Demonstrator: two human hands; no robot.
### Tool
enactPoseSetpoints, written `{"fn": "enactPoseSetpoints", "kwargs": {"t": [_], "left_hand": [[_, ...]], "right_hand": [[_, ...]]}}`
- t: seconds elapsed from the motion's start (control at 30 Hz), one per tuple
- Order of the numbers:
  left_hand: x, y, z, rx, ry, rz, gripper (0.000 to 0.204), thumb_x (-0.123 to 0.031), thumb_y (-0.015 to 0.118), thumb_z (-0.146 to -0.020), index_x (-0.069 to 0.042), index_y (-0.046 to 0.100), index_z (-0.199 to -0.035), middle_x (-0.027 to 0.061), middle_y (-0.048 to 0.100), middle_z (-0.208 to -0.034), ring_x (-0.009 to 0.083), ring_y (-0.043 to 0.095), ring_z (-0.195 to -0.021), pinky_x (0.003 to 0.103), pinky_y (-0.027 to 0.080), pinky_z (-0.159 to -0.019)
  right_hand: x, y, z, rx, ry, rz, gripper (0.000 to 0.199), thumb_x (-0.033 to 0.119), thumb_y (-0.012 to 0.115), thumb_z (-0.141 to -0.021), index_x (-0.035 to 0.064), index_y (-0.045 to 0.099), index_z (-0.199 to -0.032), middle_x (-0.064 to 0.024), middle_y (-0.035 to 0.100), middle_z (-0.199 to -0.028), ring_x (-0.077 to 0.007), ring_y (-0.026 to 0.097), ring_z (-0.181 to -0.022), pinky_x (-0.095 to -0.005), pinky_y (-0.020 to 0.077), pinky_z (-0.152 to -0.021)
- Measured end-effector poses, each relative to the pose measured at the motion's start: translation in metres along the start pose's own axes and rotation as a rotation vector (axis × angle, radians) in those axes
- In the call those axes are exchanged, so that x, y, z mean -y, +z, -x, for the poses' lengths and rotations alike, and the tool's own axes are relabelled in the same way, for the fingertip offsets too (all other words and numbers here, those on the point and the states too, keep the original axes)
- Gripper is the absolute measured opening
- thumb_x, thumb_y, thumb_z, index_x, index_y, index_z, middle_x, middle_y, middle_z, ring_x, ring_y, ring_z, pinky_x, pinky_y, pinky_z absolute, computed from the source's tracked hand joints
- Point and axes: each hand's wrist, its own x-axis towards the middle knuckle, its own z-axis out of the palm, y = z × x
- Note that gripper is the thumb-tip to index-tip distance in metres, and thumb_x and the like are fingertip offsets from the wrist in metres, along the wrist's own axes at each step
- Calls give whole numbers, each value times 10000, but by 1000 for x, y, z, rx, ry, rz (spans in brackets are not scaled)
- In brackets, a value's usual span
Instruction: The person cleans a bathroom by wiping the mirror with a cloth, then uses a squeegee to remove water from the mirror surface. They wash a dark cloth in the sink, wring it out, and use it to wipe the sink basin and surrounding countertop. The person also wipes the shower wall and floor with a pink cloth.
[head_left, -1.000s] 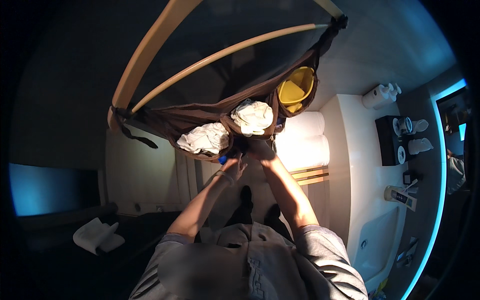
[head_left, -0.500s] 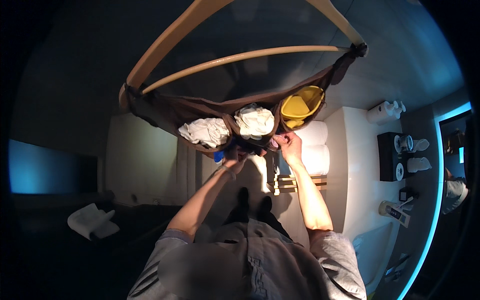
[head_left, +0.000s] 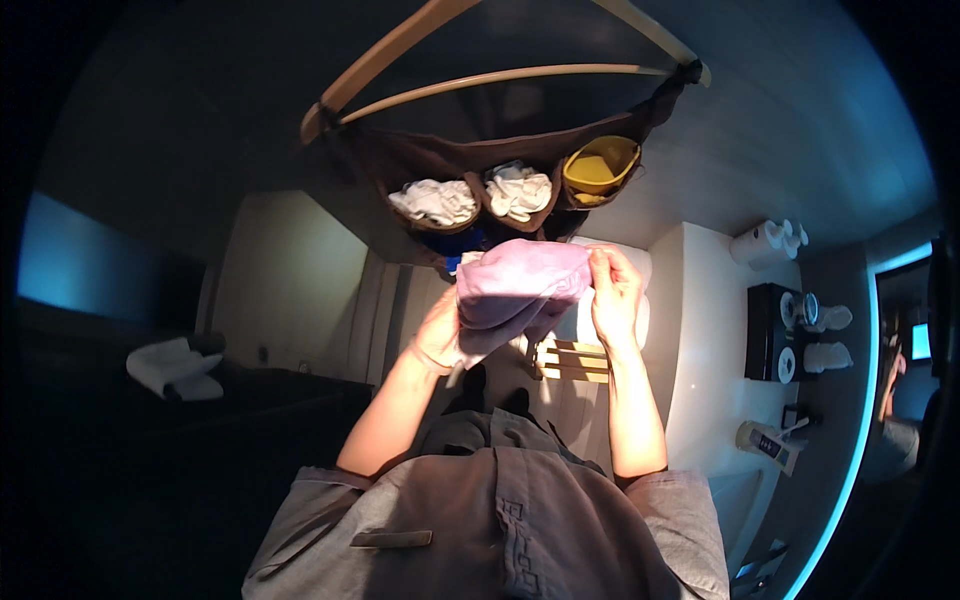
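Note:
A folded pink cloth (head_left: pixel 525 285) is stretched between my two hands in front of my chest. My left hand (head_left: pixel 440 328) grips its left side, the fingers partly hidden by the fabric. At the upper right corner, my right hand (head_left: pixel 617 292) pinches the cloth between thumb and fingers. Just beyond hangs a brown pocket organizer (head_left: pixel 455 153) tied to a wooden hanger (head_left: pixel 510 73). Crumpled white cloths (head_left: pixel 437 202) fill its left pocket, and another white cloth (head_left: pixel 518 191) sits in the middle one. A yellow container (head_left: pixel 602 168) stands in the right pocket. Something blue (head_left: pixel 452 243) shows below.
White rolled towels (head_left: pixel 640 262) lie by a slatted wooden rack (head_left: pixel 572 360) behind my right hand. To the right runs a white counter (head_left: pixel 690 330) with pump bottles (head_left: pixel 768 240) and a black tray (head_left: pixel 768 332) of glasses. A white towel (head_left: pixel 173 368) rests on a dark surface at far left.
Both hands have come away from the organizer's lower pockets toward me, bringing out the pink cloth, now spread between them. The organizer and hanger appear higher in view.

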Motion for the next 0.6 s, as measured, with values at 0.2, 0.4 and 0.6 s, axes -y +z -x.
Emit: {"fn": "enactPoseSetpoints", "kwargs": {"t": [0.2, 0.4, 0.6], "left_hand": [[-44, -31, 68, -544, 360, -685, 339, -257, 462, -1019, 18, 659, -1025, 44, 695, -883, 92, 622, -764, 233, 495, -706], [-104, 20, 87, -568, 267, -279, 357, -248, 471, -1015, 28, 668, -903, 21, 658, -855, 60, 566, -770, 229, 468, -647], [-128, -2, 99, -566, 318, -1315, 264, -185, 513, -971, 20, 668, -912, -10, 581, -733, 88, 501, -693, 265, 422, -632]], "right_hand": [[9, 36, 28, 11, 19, 126, 188, 133, 577, -961, -40, 653, -961, -2, 608, -835, -63, 496, -770, -210, 411, -715], [-4, 77, 49, 28, 280, -581, 175, 248, 542, -988, 83, 599, -976, 56, 559, -773, -20, 488, -662, -173, 377, -551], [-28, 96, 93, -34, 514, -765, 154, 203, 576, -957, 71, 575, -1036, -1, 572, -959, -95, 535, -846, -236, 458, -740]]}}
